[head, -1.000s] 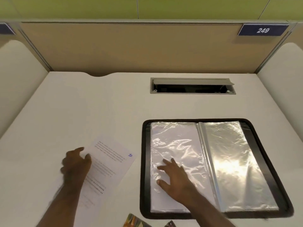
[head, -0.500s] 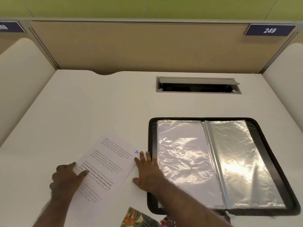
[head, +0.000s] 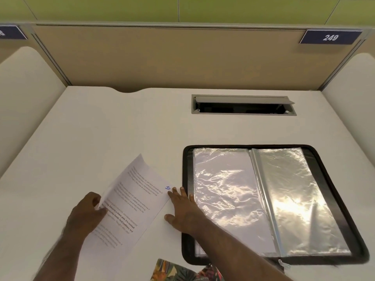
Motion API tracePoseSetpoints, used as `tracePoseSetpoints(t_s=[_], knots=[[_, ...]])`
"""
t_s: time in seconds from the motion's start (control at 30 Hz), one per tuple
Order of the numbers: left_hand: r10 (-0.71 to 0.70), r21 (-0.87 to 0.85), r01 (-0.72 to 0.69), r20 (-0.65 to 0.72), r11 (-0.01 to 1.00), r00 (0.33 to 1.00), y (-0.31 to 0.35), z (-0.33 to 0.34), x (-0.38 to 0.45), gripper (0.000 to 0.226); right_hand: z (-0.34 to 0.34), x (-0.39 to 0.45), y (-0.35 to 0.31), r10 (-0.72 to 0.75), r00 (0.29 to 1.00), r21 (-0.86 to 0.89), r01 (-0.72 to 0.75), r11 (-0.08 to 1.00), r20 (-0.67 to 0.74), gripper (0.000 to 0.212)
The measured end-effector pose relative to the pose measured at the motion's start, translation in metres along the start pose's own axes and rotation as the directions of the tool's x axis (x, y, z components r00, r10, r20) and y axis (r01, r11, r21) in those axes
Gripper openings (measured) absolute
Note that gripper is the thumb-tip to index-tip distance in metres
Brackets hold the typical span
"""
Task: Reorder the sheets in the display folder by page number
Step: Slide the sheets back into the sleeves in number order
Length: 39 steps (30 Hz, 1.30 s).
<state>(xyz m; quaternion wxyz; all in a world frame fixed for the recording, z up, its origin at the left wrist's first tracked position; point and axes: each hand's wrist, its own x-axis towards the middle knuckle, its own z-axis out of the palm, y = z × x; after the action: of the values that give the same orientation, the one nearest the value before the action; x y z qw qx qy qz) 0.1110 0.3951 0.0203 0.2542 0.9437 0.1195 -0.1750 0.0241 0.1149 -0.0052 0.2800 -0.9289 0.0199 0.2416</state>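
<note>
Sheet: a white printed sheet (head: 129,201) is lying near the front edge of the tabletop (head: 101,128), left of the display folder, turned at a slant; its left edge is lifting and curling off the surface. A blue handwritten "10" (head: 167,187) is showing at its right corner.

Left hand: the left hand (head: 85,216) is pinching the sheet's raised left edge, thumb on top of the page and fingers curling behind it.

Right hand: the right hand (head: 182,211) is lying flat with straight, spread fingers on the tabletop, fingertips touching the sheet's right corner just under the "10"; it is grasping nothing. Its outer side is sitting against the folder's left border, and the forearm is crossing the folder's front left corner.

Display folder: the black-edged display folder (head: 186,173) is lying open toward the front right corner of the tabletop, two clear plastic sleeves spreading either side of a pale spine strip (head: 265,201). The left sleeve (head: 223,191) is showing a white page inside; the right sleeve (head: 300,199) is glaring with reflected light, so its content cannot be told. A zip pull (head: 283,265) is lying at the folder's front edge.

Tabletop back: a grey cable hatch (head: 243,104) is sitting open near the back edge.

Partition: a blue plate reading "249" (head: 330,37) is hanging at the upper right.

Front edge: a patch of leaf-patterned fabric (head: 174,270) is showing below the tabletop's front edge.
</note>
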Motion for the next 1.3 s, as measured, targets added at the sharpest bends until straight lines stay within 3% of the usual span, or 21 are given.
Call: tracePoseSetpoints(t_s=[0.1, 0.27, 0.4, 0.47, 0.6, 0.8, 0.93, 1.1, 1.3], knots=[[0.113, -0.190, -0.096, 0.081, 0.977, 0.990, 0.018, -0.015, -0.007, 0.024, 0.001, -0.001, -0.001, 0.010, 0.998, 0.144, -0.001, 0.990, -0.062, 0.074], [0.221, -0.498, -0.138, 0.111, 0.856, 0.969, 0.052, -0.036, -0.031, 0.030, 0.000, -0.008, 0.001, 0.037, 0.985, 0.434, 0.042, 0.900, -0.171, 0.076], [0.295, -0.671, -0.138, 0.125, 0.728, 0.947, 0.072, -0.045, -0.047, 0.056, -0.008, -0.005, 0.000, 0.148, 0.967, 0.674, 0.032, 0.738, -0.208, 0.080], [0.332, -0.730, -0.134, 0.133, 0.670, 0.934, 0.080, -0.045, -0.052, 0.065, -0.018, -0.004, 0.001, 0.195, 0.963, 0.796, 0.031, 0.605, -0.186, 0.082], [0.418, -0.811, -0.141, 0.137, 0.568, 0.898, 0.100, -0.038, -0.061, 0.048, -0.047, -0.011, 0.014, 0.176, 0.980, 0.948, 0.031, 0.318, -0.091, 0.083], [0.489, -0.842, -0.104, 0.202, 0.529, 0.849, 0.136, -0.014, -0.073, 0.053, -0.086, -0.026, 0.043, 0.057, 0.997, 0.996, 0.048, 0.071, -0.052, 0.042], [0.499, -0.821, -0.110, 0.228, 0.560, 0.836, 0.167, 0.011, -0.079, 0.054, -0.113, -0.036, 0.086, 0.171, 0.981, 0.992, 0.072, 0.108, -0.090, 0.029], [0.374, -0.729, -0.090, 0.237, 0.678, 0.896, 0.212, 0.066, -0.084, 0.022, -0.145, -0.056, 0.168, 0.332, 0.938, 0.969, 0.021, 0.245, -0.104, 0.035], [0.345, -0.674, -0.017, 0.357, 0.738, 0.868, 0.280, 0.135, -0.088, 0.008, -0.189, -0.099, 0.271, 0.392, 0.912, 0.941, -0.023, 0.339, -0.119, 0.033]])
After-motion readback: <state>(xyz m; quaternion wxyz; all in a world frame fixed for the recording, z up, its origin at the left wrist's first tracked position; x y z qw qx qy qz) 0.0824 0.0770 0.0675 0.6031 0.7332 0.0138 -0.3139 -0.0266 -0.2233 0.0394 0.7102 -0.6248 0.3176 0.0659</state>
